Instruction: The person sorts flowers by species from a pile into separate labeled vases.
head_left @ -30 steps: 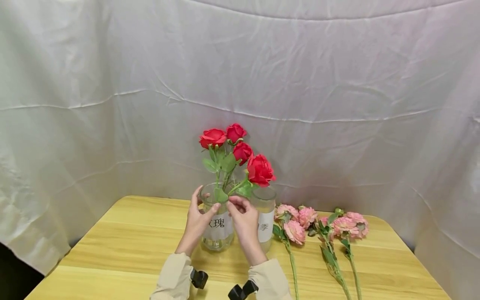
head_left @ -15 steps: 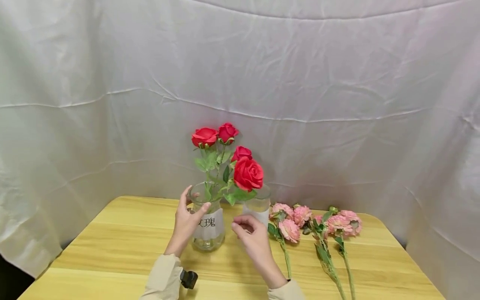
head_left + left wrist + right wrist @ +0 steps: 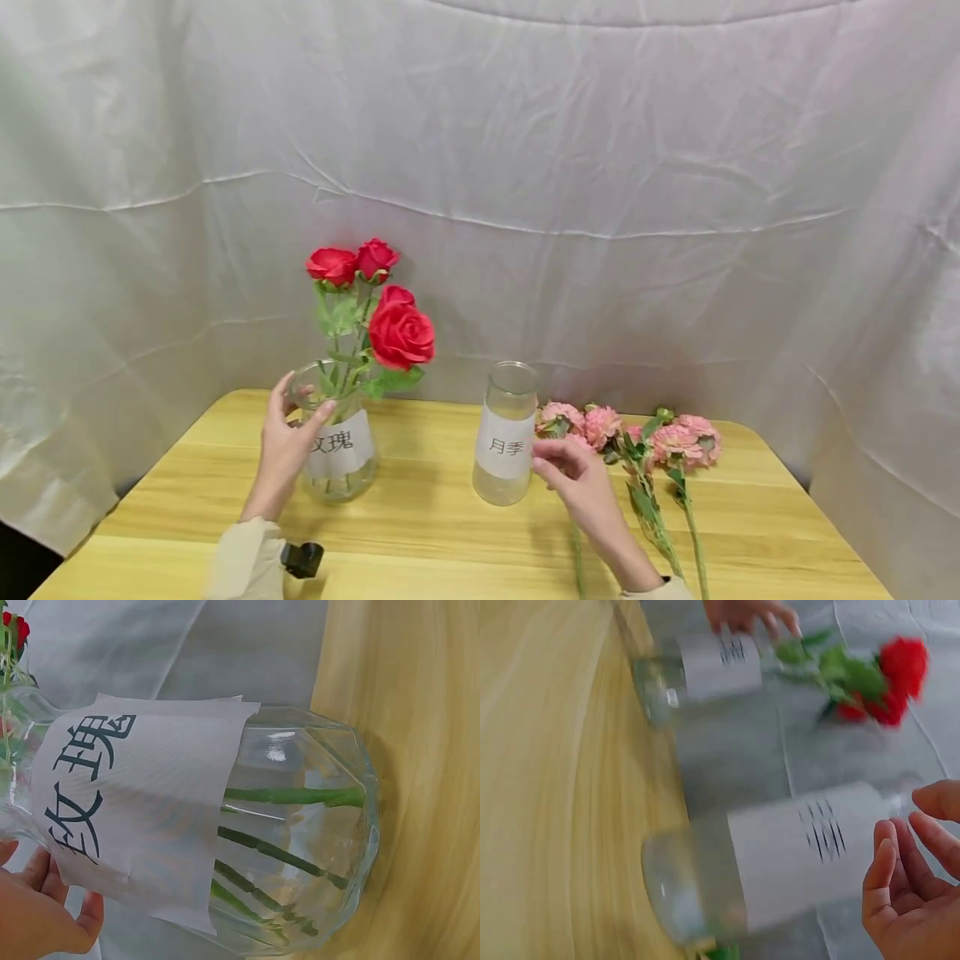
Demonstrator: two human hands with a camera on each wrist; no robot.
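Observation:
In the head view, my left hand (image 3: 283, 450) grips the neck of a glass vase (image 3: 341, 487) on the left, thumb in front and fingers behind. A white label with dark Chinese characters wraps its front. Several red roses (image 3: 401, 333) stand in it, one large bloom leaning right. Their green stems (image 3: 300, 796) reach down near the base, seen through the glass in the left wrist view. My right hand (image 3: 585, 483) holds nothing, its fingers loosely bent, just right of a second, slimmer glass vase (image 3: 504, 492). That labelled vase stands upright with no flowers inside.
To the right, several pink flowers (image 3: 678, 443) with long stems lie on the wooden table (image 3: 435, 550), partly covered by my right hand. A pale cloth curtain (image 3: 525, 167) hangs behind and along both sides.
My left hand has slid the rose vase leftward, away from the slimmer vase. My right hand has let go of the rose's leaf area and moved right, past the slimmer vase.

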